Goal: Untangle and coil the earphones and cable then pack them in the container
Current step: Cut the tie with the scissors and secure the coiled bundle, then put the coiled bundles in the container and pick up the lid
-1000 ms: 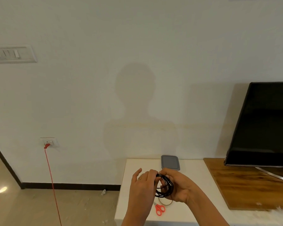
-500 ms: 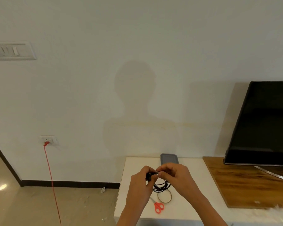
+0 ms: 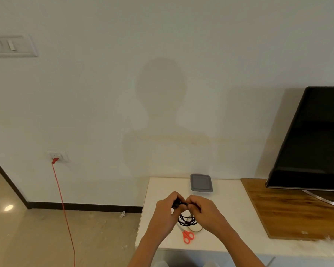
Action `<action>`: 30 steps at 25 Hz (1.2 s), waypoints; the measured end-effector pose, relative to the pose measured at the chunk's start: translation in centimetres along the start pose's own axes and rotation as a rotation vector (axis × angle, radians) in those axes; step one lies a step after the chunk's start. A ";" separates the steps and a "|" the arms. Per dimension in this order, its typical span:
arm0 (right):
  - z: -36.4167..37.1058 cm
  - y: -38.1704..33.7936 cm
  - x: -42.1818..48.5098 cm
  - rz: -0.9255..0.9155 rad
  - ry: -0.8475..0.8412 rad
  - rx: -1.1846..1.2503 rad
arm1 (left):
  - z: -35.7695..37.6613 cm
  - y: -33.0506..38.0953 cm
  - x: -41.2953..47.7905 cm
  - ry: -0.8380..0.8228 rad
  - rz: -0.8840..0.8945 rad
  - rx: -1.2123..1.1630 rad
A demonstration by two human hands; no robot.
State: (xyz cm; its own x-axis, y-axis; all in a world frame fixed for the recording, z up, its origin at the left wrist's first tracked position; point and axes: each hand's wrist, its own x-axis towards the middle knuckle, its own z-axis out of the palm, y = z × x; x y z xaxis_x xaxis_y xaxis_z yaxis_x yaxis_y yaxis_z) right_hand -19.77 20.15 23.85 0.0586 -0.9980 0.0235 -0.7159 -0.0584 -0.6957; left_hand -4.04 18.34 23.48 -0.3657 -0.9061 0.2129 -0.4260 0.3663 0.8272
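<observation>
The left hand [image 3: 166, 211] and the right hand [image 3: 205, 210] meet knuckle to knuckle over the white table [image 3: 231, 214]. Both have their fingers curled and pinch the top of a black cable [image 3: 187, 220] between them. The cable's coiled loops hang just below the two hands; whether they touch the tabletop cannot be told. Orange-handled scissors [image 3: 187, 236] lie on the table on the near side of the loops, between the forearms. A thin band [image 3: 200, 229] rests just right of the scissors, partly behind the cable. The grey container [image 3: 201, 183] sits at the far edge of the table by the wall, lid on, apart from the hands. To the right a dark television [image 3: 316, 141] stands on a wooden board [image 3: 297, 214]. At left a red cord [image 3: 64, 209] drops from a wall socket [image 3: 57, 156] to the floor
</observation>
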 end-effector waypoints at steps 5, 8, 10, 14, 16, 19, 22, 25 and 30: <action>1.2 0.8 0.4 0.147 0.041 0.346 | 0.8 -1.8 1.0 0.078 -0.357 -0.466; 2.2 2.2 1.1 0.255 0.011 0.477 | 1.6 -3.6 1.4 0.085 -0.448 -0.565; 3.3 3.6 1.9 0.309 -0.012 0.451 | 2.3 -5.1 1.8 0.059 -0.492 -0.613; 5.5 7.1 5.0 0.478 0.059 0.495 | 4.3 -8.7 3.3 0.057 -0.735 -0.914; 6.8 8.9 6.9 0.573 0.146 0.587 | 5.4 -11.1 4.5 0.061 -0.852 -1.012; 9.0 11.8 10.1 0.665 0.195 0.725 | 7.0 -14.8 6.7 0.025 -0.925 -0.958; 11.2 14.8 13.6 0.673 0.156 0.779 | 8.8 -18.7 10.2 0.122 -0.873 -0.812; 13.0 17.2 16.7 0.626 0.165 0.688 | 9.8 -21.7 13.8 0.166 -0.814 -0.557; 16.0 20.3 19.1 0.590 0.313 0.493 | 12.2 -25.2 16.9 0.093 -0.725 -0.117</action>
State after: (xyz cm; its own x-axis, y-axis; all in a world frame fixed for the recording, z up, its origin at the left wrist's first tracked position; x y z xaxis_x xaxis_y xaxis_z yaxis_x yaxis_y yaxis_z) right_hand -22.03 0.29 -1.30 -0.4793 -0.8264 -0.2957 -0.1776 0.4212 -0.8894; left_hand -9.59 -3.60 -0.12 0.0478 -0.9279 -0.3697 -0.4411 -0.3517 0.8257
